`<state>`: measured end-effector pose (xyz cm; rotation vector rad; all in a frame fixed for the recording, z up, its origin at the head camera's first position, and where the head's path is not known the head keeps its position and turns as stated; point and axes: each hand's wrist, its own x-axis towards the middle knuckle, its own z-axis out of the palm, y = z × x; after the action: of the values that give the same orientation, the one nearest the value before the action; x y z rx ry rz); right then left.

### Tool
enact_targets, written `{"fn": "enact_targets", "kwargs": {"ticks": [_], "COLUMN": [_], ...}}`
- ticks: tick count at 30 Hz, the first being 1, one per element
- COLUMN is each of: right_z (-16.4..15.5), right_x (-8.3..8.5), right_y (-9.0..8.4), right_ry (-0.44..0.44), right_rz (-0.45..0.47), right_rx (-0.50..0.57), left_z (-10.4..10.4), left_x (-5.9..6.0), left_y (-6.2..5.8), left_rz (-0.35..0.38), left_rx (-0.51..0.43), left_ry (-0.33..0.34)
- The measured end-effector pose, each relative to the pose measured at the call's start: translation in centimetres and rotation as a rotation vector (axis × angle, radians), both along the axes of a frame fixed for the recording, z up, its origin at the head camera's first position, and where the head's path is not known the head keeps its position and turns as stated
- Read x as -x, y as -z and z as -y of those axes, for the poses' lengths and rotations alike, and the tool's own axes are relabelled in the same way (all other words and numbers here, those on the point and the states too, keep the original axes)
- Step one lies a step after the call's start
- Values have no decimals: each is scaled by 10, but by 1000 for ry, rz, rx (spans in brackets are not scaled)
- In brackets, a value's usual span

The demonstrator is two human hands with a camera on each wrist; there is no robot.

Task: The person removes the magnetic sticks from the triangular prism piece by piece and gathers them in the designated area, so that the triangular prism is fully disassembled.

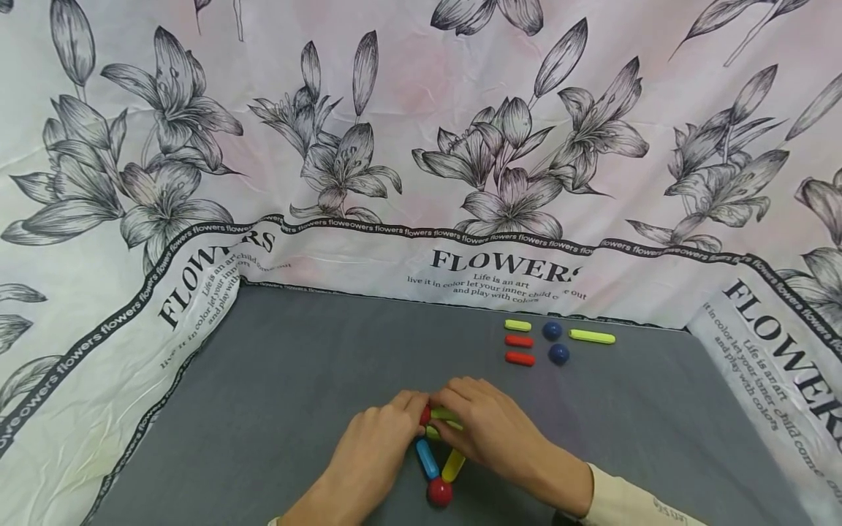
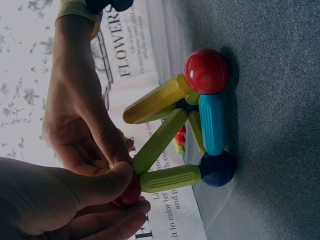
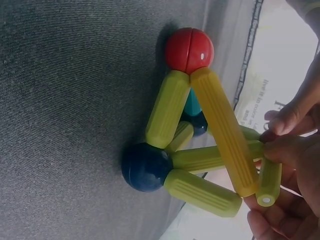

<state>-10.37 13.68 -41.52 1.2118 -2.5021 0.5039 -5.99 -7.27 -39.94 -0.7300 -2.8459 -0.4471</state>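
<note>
My left hand (image 1: 378, 442) pinches a red ball (image 2: 130, 192) between thumb and fingers at the top of a frame of magnetic rods and balls. My right hand (image 1: 493, 427) is beside it, thumb and fingers gripping a short green rod (image 3: 270, 184). Green rods (image 2: 170, 178) rise from the dark blue balls (image 2: 218, 169) at the base towards the red ball. A yellow rod (image 3: 222, 130) slants up from a lower red ball (image 1: 439, 492), its upper end beside the green rods. A light blue rod (image 1: 427, 459) joins that red ball to a dark blue one.
Beyond the hands, on the grey tabletop (image 1: 296, 351), lie two red rods (image 1: 520, 359), two yellow-green rods (image 1: 592, 337) and two dark blue balls (image 1: 558, 354). Flower-printed cloth (image 1: 342, 256) stands up behind and along both sides.
</note>
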Motion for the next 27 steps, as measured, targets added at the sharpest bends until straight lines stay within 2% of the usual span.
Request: {"fn": "enact_targets", "kwargs": {"ticks": [6, 14, 22, 27], "right_z": [-1, -10, -34, -50], "right_x": [0, 1, 11, 17], "right_y": [-1, -12, -26, -28], "right_ry": [-15, -6, 82, 130], "right_rz": [16, -2, -73, -101], "right_rx": [-3, 14, 41, 65], "left_z": [-1, -1, -1, -1], "left_x": [-2, 0, 0, 0], "left_y": [-1, 0, -1, -2], "left_rz": [38, 16, 17, 9], "left_rx": [1, 1, 11, 19], "left_ry": [4, -2, -2, -8]}}
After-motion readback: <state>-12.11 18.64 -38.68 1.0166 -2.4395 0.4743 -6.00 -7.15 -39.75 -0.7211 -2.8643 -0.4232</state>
